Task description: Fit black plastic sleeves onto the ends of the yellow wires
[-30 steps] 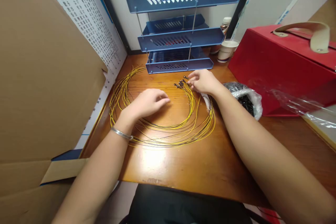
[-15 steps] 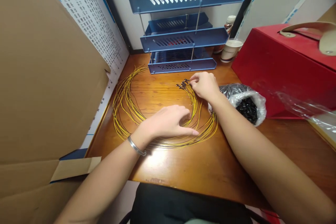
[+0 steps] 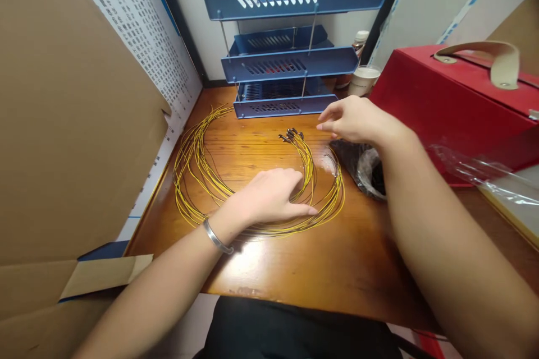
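A loose coil of thin yellow and black wires (image 3: 197, 174) lies on the wooden desk (image 3: 320, 269), their dark terminal ends (image 3: 291, 135) bunched at the far side. My left hand (image 3: 273, 197) lies flat on the near right part of the coil, fingers stretched out and pressing the wires. My right hand (image 3: 357, 119) hovers above the desk, just right of the terminal ends and over a plastic bag of small black parts (image 3: 365, 167). Its fingers are loosely apart and hold nothing that I can see.
A blue three-tier letter tray (image 3: 290, 61) stands at the back of the desk, with a paper cup (image 3: 362, 79) and a bottle beside it. A red box with a tan handle (image 3: 463, 101) fills the right. Cardboard (image 3: 67, 134) walls the left.
My right hand let go of the wire ends and rose to the right, above the bag. My left hand slid from the coil's middle to its near right side, then stayed there.
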Demonstrator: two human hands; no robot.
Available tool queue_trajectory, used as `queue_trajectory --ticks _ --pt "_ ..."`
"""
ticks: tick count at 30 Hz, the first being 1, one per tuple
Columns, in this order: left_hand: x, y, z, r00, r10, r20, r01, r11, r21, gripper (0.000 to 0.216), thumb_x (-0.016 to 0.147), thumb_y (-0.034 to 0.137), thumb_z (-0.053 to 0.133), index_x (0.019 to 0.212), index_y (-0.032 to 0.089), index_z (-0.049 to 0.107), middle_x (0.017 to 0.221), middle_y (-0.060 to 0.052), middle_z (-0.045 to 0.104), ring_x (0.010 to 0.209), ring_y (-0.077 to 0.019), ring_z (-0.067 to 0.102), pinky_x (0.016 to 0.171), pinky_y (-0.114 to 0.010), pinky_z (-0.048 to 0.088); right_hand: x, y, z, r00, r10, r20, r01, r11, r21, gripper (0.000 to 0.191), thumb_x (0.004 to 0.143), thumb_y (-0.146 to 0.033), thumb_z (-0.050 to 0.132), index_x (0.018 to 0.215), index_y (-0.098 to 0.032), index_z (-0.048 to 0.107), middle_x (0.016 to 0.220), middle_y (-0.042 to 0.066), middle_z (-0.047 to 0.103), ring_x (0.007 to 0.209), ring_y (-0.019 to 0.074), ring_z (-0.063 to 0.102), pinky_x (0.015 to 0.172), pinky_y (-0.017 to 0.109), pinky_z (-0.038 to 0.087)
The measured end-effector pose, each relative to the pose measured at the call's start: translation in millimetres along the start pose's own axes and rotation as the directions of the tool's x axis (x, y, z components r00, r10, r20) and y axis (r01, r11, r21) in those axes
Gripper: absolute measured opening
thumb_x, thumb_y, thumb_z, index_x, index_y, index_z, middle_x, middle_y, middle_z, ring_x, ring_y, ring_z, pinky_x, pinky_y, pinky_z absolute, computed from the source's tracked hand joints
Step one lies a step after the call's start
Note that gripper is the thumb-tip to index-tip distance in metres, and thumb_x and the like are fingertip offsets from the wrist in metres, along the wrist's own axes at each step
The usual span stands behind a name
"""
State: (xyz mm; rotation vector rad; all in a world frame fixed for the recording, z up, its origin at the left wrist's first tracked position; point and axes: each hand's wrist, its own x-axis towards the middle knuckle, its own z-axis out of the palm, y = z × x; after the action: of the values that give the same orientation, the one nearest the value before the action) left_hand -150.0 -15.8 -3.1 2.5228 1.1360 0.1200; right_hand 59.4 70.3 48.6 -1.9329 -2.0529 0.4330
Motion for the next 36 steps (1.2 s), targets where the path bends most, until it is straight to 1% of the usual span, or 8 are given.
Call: queue_trajectory --ticks 3,7,13,19,27,31,34,36 --pt "1.1 0.4 1.9 1.0 -0.004 -0.006 0.004 1.0 0.022 0.044 0.088 0.063 0.061 0.088 0.02 0.056 0.092 -0.006 0.068 0.076 -0.0205 0.06 0.063 -0.031 0.038 -12.6 1.1 -8.0 0.985 0.017 0.17 0.002 0.993 -0.116 0.01 0.081 -0.021 0.07 0.086 -0.022 0.079 0.068 0.003 0.072 0.064 0.0185 0.068 0.068 0.032 0.052" --pt "1.3 0.4 2.8 1.0 -0.011 -0.005 0.011 1.0 0.018 0.037 0.09 0.057 0.061 0.089 0.02 0.056 0.092 -0.005 0.069 0.077 -0.0206 0.062 0.063 -0.031 0.039 -14.9 13.0 3.9 0.91 0.021 0.414 0.081 0.971 -0.226 0.014 0.072 -0.016 0.071 0.079 -0.026 0.078 0.07 0.001 0.074 0.063 0.0198 0.067 0.062 0.032 0.049" --pt "0.4 7.4 5.3 0.998 -0.051 -0.043 0.053 0.998 0.034 0.054 0.085 0.075 0.054 0.085 0.021 0.055 0.09 -0.006 0.069 0.076 -0.0236 0.063 0.061 -0.033 0.039 -3.6 31.7 13.5 0.947 0.02 0.322 0.092 0.939 -0.331 0.01 0.067 -0.019 0.073 0.072 -0.028 0.077 0.077 0.003 0.074 0.07 0.0243 0.068 0.066 0.036 0.05" --pt "1.7 11.5 10.6 0.994 -0.082 -0.073 0.087 0.994 0.071 0.052 0.089 0.072 0.05 0.084 0.02 0.055 0.093 -0.009 0.07 0.082 -0.0259 0.065 0.065 -0.035 0.044 -6.7 28.6 14.6 0.88 0.007 0.474 0.158 0.938 -0.308 0.012 0.065 -0.017 0.076 0.058 -0.025 0.071 0.068 0.005 0.073 0.068 0.025 0.069 0.065 0.037 0.051" --pt "-0.2 5.8 7.2 0.994 -0.098 -0.052 0.096 0.995 -0.032 0.055 0.087 0.076 0.048 0.086 0.021 0.055 0.084 -0.004 0.069 0.073 -0.0222 0.062 0.061 -0.032 0.039 -7.5 10.9 21.1 0.832 0.042 0.553 0.188 0.917 -0.353 0.013 0.063 -0.012 0.075 0.057 -0.023 0.071 0.07 0.007 0.074 0.072 0.0278 0.071 0.061 0.035 0.051" --pt "-0.6 9.0 7.3 0.996 -0.073 -0.052 0.071 0.997 -0.027 0.059 0.088 0.075 0.05 0.114 0.022 0.057 0.093 -0.006 0.07 0.081 -0.0241 0.064 0.066 -0.034 0.043 -6.3 13.1 20.2 0.838 0.032 0.544 0.191 0.918 -0.349 0.012 0.063 -0.013 0.074 0.057 -0.023 0.07 0.07 0.007 0.074 0.074 0.029 0.071 0.063 0.036 0.052" --pt "-1.0 10.6 9.3 0.999 0.01 -0.053 -0.011 1.0 -0.014 0.075 0.09 0.074 0.047 0.148 0.026 0.041 0.109 -0.008 0.068 0.097 -0.027 0.063 0.079 -0.038 0.048 -4.7 15.8 19.1 0.857 0.029 0.514 0.184 0.915 -0.36 0.01 0.064 -0.017 0.075 0.06 -0.024 0.07 0.07 0.006 0.074 0.072 0.028 0.071 0.061 0.036 0.051" --pt "-0.9 10.4 11.0 0.999 0.036 -0.034 -0.035 0.999 0.016 0.074 0.092 0.074 0.041 0.149 0.027 0.043 0.116 -0.01 0.064 0.103 -0.0282 0.061 0.086 -0.041 0.048 -3.5 17.7 18.7 0.863 0.012 0.505 0.193 0.916 -0.351 0.007 0.065 -0.02 0.075 0.062 -0.025 0.07 0.07 0.005 0.074 0.069 0.0266 0.07 0.059 0.035 0.05"
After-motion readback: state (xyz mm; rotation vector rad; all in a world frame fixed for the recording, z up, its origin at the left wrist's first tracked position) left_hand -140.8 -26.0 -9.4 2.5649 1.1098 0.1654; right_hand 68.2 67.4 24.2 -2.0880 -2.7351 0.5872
